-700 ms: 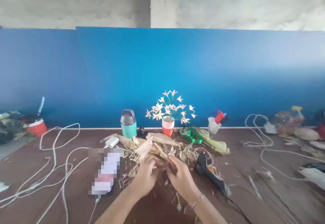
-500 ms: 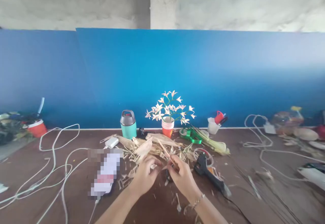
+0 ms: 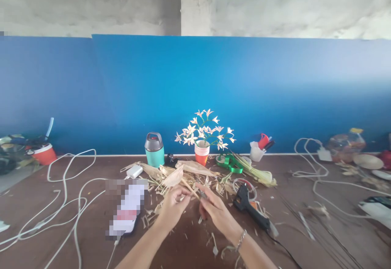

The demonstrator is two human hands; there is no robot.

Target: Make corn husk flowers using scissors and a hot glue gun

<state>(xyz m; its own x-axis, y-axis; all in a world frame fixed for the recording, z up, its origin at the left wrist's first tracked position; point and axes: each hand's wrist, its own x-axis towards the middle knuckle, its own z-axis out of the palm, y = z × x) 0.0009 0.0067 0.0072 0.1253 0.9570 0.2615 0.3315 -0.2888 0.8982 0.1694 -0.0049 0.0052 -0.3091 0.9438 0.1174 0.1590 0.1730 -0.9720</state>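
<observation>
My left hand [image 3: 174, 204] is closed in a pinch, with a small pale bit at its fingertips that I cannot make out. My right hand [image 3: 216, 208] is closed around the lower end of a thin tan stick [image 3: 190, 186]. This stick slants up and left, across the gap between my hands and close to the left fingertips. A small greyish thing shows at the right fingers, too small to name. Just beyond my hands lies a heap of dry husks [image 3: 195, 168], with one broad pale husk [image 3: 173, 178] nearest the left hand.
Behind the husks, white flowers [image 3: 201, 130] stand in stacked paper cups [image 3: 201, 155]. A glue gun [image 3: 252, 210] lies right of my hands, a phone [image 3: 128, 208] left. Also around are a teal flask [image 3: 154, 155], green ribbon [image 3: 229, 162] and white cables [image 3: 65, 179].
The tan stick has tipped further left and lower. My right fingers have opened out somewhat and shifted around its lower end. My left hand has barely moved.
</observation>
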